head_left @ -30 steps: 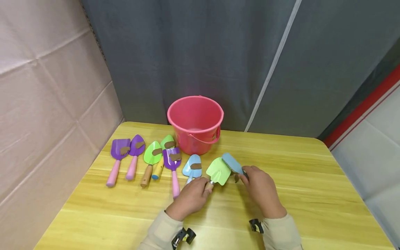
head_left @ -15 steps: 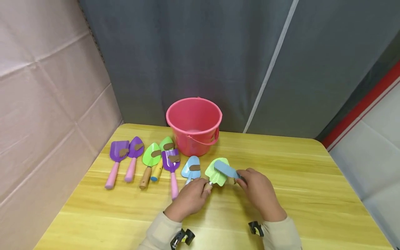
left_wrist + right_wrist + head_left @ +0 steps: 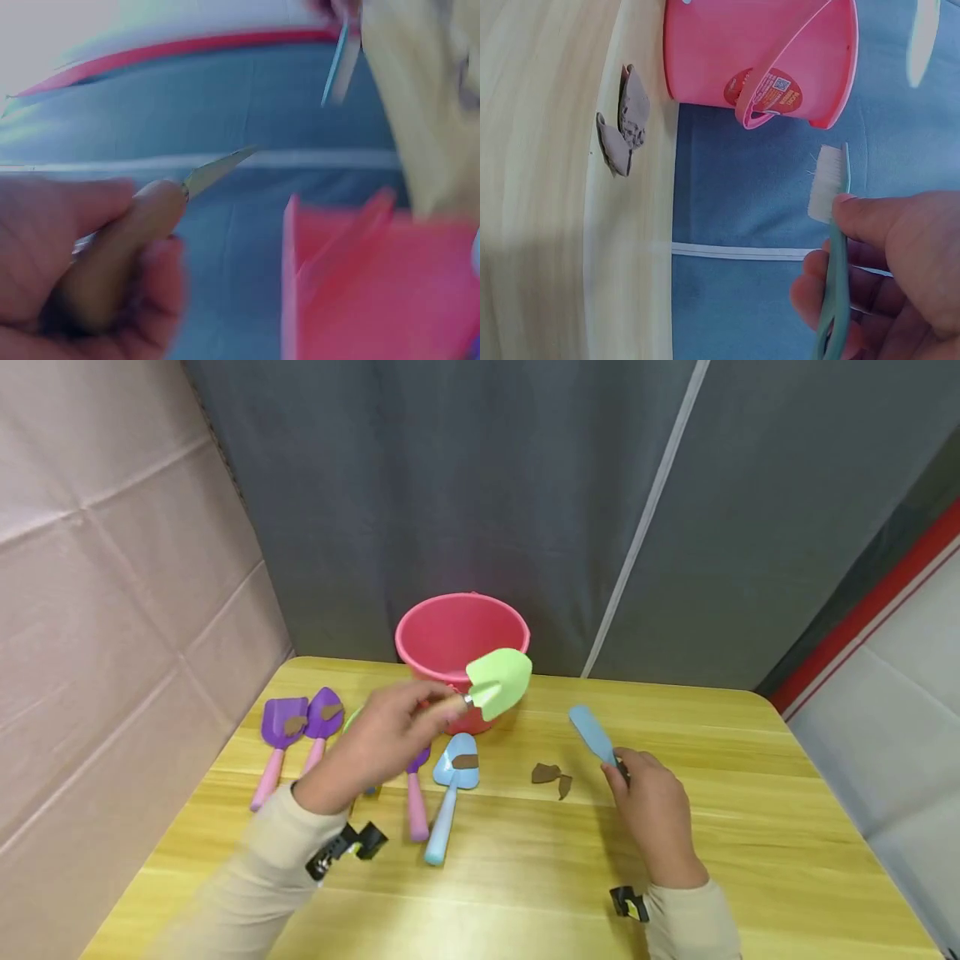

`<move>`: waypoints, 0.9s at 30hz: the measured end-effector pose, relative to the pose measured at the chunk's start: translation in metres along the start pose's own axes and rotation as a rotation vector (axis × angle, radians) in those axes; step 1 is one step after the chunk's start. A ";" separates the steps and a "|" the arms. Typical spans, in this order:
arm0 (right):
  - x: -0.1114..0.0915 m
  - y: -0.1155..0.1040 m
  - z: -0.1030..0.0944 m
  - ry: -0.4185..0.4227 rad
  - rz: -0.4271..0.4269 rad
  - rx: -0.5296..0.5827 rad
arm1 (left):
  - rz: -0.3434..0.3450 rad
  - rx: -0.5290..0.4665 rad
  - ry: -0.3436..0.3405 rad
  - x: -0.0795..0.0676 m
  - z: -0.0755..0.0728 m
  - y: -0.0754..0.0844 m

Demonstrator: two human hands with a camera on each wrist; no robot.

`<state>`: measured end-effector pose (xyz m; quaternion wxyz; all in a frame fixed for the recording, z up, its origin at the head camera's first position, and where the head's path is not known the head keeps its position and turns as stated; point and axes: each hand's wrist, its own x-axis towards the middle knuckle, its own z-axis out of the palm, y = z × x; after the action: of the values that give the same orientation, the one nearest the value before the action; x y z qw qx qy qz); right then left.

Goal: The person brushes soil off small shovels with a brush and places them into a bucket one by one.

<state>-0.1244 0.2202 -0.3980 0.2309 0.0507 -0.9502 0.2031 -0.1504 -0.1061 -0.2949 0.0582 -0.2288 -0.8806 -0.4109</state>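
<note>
My left hand (image 3: 382,735) grips the wooden handle of a light green garden trowel (image 3: 501,683), held up with its blade overlapping the red bucket's (image 3: 435,627) front in the head view. The left wrist view shows fingers wrapped round that handle. My right hand (image 3: 652,806) holds a blue brush (image 3: 592,733), raised at the right; its white bristles (image 3: 826,184) show in the right wrist view. Between the hands, torn brown pieces (image 3: 546,773) lie on the table. A light blue trowel (image 3: 442,827) bearing a brown patch (image 3: 465,762) lies left of them.
Purple trowels with pink handles (image 3: 267,777) lie at the left, brown patches on their blades. My left arm and hand largely hide the green trowels and partly cover another purple one (image 3: 417,806). Behind the wooden table (image 3: 750,827) hangs a grey curtain (image 3: 480,485).
My left hand has lifted the light green trowel off to the upper left, towards the bucket. My right hand has drawn the brush away to the right, uncovering the brown pieces.
</note>
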 end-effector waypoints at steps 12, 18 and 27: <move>-0.003 -0.002 0.006 -0.007 -0.011 0.022 | 0.116 0.233 0.362 0.059 -0.057 0.010; -0.004 -0.001 0.006 -0.005 -0.001 0.019 | 0.036 0.228 0.255 0.078 -0.046 0.003; -0.004 0.001 0.008 -0.011 -0.004 0.015 | 0.013 0.358 -0.033 0.092 -0.022 -0.028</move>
<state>-0.1246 0.2178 -0.4069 0.2255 0.0552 -0.9499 0.2095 -0.2469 -0.1053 -0.2728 0.0861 -0.2272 -0.9390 -0.2434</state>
